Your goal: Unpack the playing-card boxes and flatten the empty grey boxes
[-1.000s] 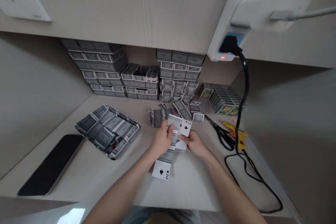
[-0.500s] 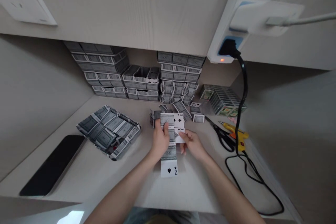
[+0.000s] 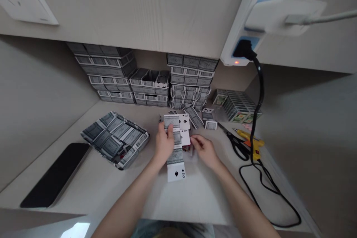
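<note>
A strip of joined playing cards (image 3: 175, 155) hangs over the desk, patterned backs up, with a face-up two of spades at its near end. My left hand (image 3: 164, 143) grips its left side, thumb on top. A three (image 3: 184, 121) and an ace (image 3: 184, 137) stick out to the right of the strip. My right hand (image 3: 205, 150) is closed beside the ace's right edge, fingertips pinched; what they hold, if anything, is too small to make out. Under the strip, a partly hidden clear box (image 3: 187, 149) shows some red.
A woven card tray (image 3: 119, 137) and a black phone (image 3: 55, 174) lie at left. Card boxes (image 3: 150, 81) are stacked behind. Loose cards (image 3: 193, 117), black scissors (image 3: 237, 147), a yellow glue gun (image 3: 252, 141) with its cable and packed card decks (image 3: 240, 106) occupy the right.
My left hand and the card strip have moved left and slightly away from me. My right hand has come off the ace's face to its right edge, and the clear box now shows.
</note>
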The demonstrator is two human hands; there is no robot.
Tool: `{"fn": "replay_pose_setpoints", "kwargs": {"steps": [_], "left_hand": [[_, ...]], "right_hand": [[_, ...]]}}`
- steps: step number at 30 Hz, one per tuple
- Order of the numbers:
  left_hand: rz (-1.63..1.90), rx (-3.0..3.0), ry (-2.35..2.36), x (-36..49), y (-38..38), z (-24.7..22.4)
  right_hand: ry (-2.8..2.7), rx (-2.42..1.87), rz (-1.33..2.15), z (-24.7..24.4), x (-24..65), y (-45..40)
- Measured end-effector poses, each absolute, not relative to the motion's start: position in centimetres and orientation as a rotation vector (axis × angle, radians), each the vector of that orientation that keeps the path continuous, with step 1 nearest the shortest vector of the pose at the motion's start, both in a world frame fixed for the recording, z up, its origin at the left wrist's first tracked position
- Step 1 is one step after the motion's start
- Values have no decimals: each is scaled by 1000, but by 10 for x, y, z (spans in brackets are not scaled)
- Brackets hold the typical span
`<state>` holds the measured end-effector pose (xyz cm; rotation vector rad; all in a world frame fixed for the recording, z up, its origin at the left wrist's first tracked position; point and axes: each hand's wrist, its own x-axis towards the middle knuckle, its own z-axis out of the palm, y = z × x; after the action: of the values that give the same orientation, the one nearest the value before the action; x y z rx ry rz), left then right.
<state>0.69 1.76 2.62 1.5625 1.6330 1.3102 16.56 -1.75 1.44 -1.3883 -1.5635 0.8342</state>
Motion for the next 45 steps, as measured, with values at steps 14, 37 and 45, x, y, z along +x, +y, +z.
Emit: {"fn": "replay_pose_setpoints", "kwargs": {"steps": [14, 37, 45], "left_hand": [[1323, 1527, 1664, -5, 28, 27], [1654, 1166, 1403, -15, 42, 15], [1694, 1140, 1373, -14, 41, 20]], "right_hand": [[-1958, -1394, 561, 16, 175, -16], [-1295, -1242, 1227, 28, 173, -18], [-1300, -1255, 1247, 26, 170, -20]]}}
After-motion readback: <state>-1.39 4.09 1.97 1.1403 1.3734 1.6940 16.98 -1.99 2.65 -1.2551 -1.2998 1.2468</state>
